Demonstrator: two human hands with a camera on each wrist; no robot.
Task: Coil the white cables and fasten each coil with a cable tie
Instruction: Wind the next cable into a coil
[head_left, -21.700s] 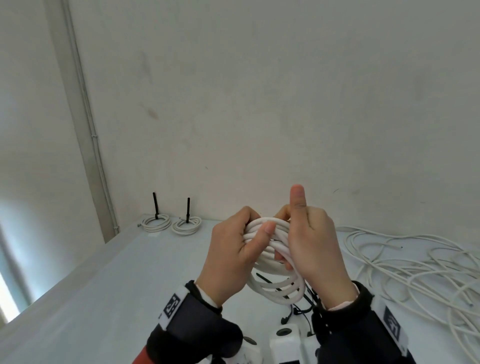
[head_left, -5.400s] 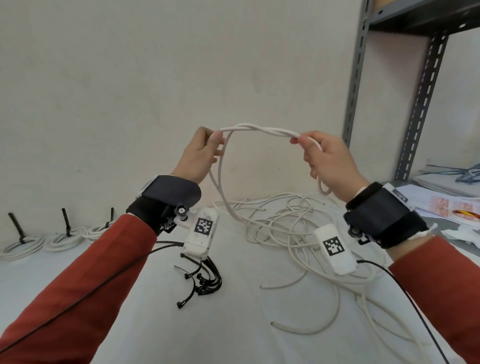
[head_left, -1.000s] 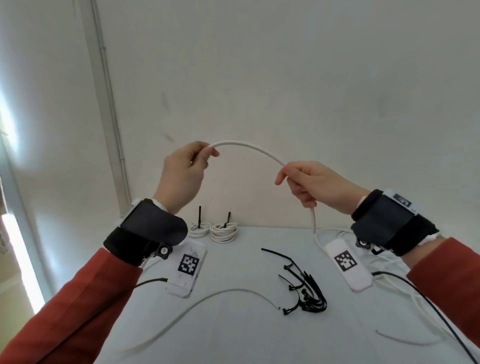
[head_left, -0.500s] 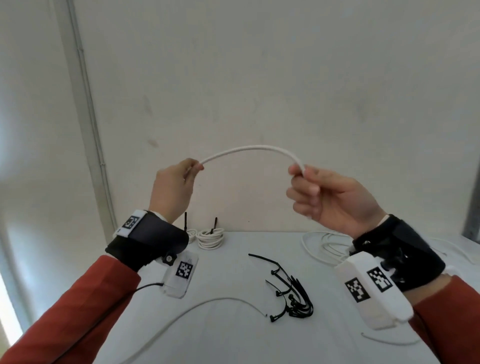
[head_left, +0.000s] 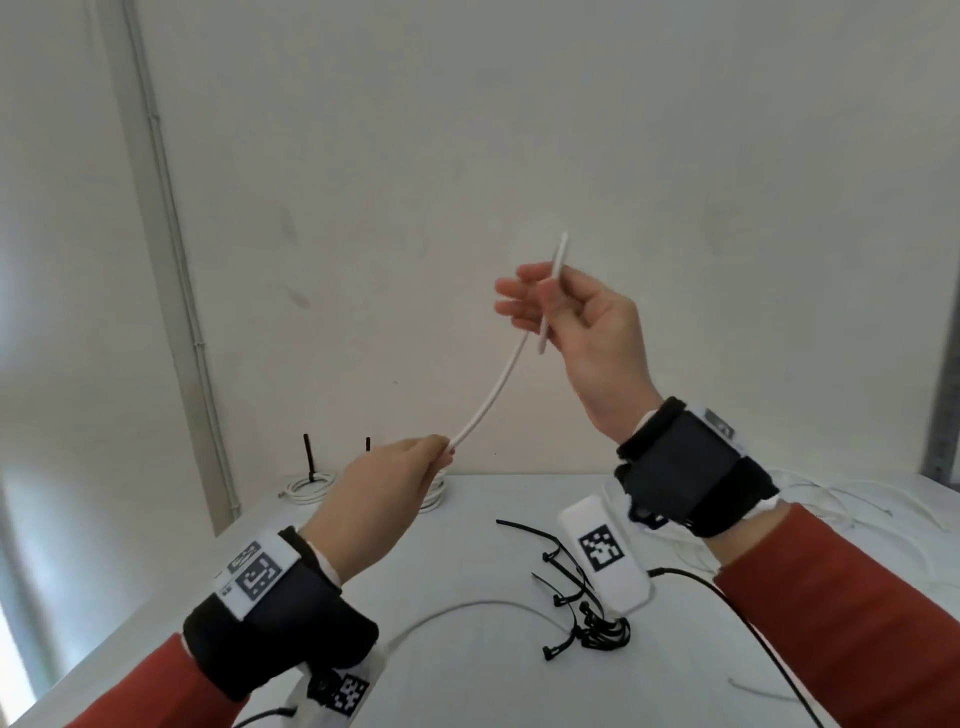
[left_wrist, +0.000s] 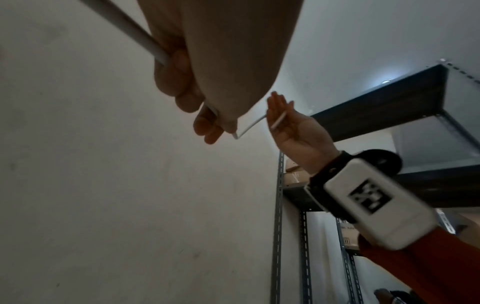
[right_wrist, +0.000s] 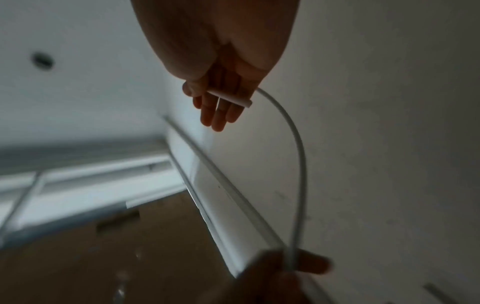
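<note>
left hand (head_left: 382, 501) pinches the thin white round cable (head_left: 491, 393) in curled fingertips, right hand (head_left: 587, 332) higher up clamps its free end under the thumb (other fingers nearly straight), span slanting between them above the white table (head_left: 467, 545), black plastic cable ties (head_left: 597, 636) lying on it.

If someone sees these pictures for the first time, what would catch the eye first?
A white cable is held in the air at the centre, pinched by the left hand lower down and the right hand higher up. Below, on the table, lies a bunch of black cable ties. Two tied coils sit at the back left by the wall.
</note>
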